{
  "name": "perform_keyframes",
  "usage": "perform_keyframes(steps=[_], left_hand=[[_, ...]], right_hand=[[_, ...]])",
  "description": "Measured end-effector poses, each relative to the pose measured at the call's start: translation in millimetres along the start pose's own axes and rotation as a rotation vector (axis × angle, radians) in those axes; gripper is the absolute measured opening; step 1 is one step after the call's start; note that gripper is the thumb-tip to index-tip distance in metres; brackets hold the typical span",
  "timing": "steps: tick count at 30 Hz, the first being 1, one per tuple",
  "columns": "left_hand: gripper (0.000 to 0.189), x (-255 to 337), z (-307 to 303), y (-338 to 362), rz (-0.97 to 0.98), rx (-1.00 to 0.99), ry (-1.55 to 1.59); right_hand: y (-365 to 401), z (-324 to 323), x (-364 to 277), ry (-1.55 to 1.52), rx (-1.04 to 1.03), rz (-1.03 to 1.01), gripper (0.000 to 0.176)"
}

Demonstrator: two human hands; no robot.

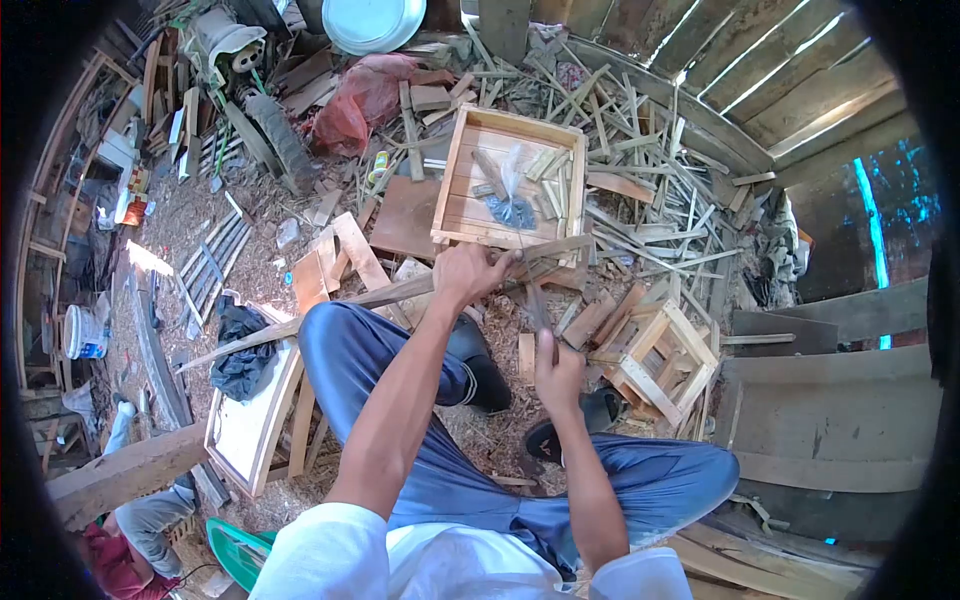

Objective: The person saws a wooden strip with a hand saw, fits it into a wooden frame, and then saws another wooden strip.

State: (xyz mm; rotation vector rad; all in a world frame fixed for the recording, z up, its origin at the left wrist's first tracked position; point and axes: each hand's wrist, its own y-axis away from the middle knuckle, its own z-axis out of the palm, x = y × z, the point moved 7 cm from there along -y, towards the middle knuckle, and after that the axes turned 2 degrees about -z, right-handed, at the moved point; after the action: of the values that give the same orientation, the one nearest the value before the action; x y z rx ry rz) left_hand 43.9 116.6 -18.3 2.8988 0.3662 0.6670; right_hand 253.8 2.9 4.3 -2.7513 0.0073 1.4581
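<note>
My left hand (468, 273) is closed on a long wooden stick (400, 292) that runs from the lower left, over my knee, to the front edge of a wooden box. In my right hand (559, 375) is the handle of a tool (539, 306), whose upper part reaches up toward the stick; its exact kind is unclear. Just beyond my hands lies the shallow wooden box (452, 185). Inside it are short wood pieces and a clear plastic bag (512, 207) with small dark-blue contents.
A small wooden frame (640, 375) stands at the right. Wood scraps (650, 205) cover the ground beyond. A black plastic bag (243, 350) lies on a white panel (258, 410) at the left. Another person (150, 525) is at lower left, near a thick beam (130, 472).
</note>
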Motion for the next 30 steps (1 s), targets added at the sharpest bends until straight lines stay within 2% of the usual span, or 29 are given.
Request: perform_keyframes(steps=[2, 4, 6, 8, 10, 11, 13, 16, 18, 20, 22, 23, 27, 30], left_hand=[[0.071, 4.1, -5.0, 4.5, 0.014, 0.005, 0.021], [0.070, 9.5, -10.2, 1.0, 0.028, 0.025, 0.053], [0.071, 5.2, -5.1, 0.5, -0.016, -0.053, -0.009], [0.073, 1.0, -4.6, 0.5, -0.010, -0.018, 0.051], [0.069, 0.9, -1.9, 0.3, 0.015, 0.021, -0.041], [0.068, 1.5, -0.3, 0.3, 0.000, -0.036, -0.020], [0.068, 4.5, -4.0, -8.2, 0.016, -0.050, 0.006], [0.071, 6.7, -1.2, -1.3, 0.022, -0.109, 0.061], [0.072, 3.8, -2.7, -2.9, 0.018, -0.069, -0.004], [0.074, 0.7, -1.1, -5.3, -0.006, -0.082, 0.005], [0.075, 1.2, -1.1, 0.3, 0.018, -0.027, -0.002], [0.075, 6.7, -4.7, 3.4, -0.005, -0.103, 0.000], [0.077, -0.4, 3.6, -6.5, 0.021, -0.067, -0.010], [0.075, 1.9, 0.8, -5.9, 0.019, -0.024, -0.033]], right_hand=[[-11.1, -1.6, -7.9, -0.005, -0.046, 0.012, 0.050], [13.6, -18.9, -5.7, -0.001, -0.031, -0.069, 0.046], [49.2, -34.5, -0.7, -0.020, -0.027, -0.105, 0.045], [65.8, -38.7, 24.6, -0.034, -0.056, 0.100, 0.043], [39.2, -24.2, 21.0, -0.013, -0.002, 0.022, 0.050], [20.3, -13.9, 20.8, 0.017, 0.015, -0.007, 0.053], [-11.9, -4.0, -3.6, 0.023, -0.041, 0.012, 0.052], [-0.9, -8.8, -4.7, -0.017, 0.019, -0.073, 0.048], [39.3, -22.1, -9.5, -0.003, 0.050, -0.139, 0.041], [67.4, -35.4, -3.1, -0.024, 0.034, -0.114, 0.040], [71.9, -42.8, 5.8, -0.109, 0.056, 0.002, 0.040], [53.5, -36.2, 5.8, -0.001, 0.033, 0.023, 0.045], [-32.2, 14.0, -1.9, 0.042, -0.006, 0.040, 0.045], [-30.8, 17.3, -0.8, -0.087, 0.034, -0.047, 0.042]])
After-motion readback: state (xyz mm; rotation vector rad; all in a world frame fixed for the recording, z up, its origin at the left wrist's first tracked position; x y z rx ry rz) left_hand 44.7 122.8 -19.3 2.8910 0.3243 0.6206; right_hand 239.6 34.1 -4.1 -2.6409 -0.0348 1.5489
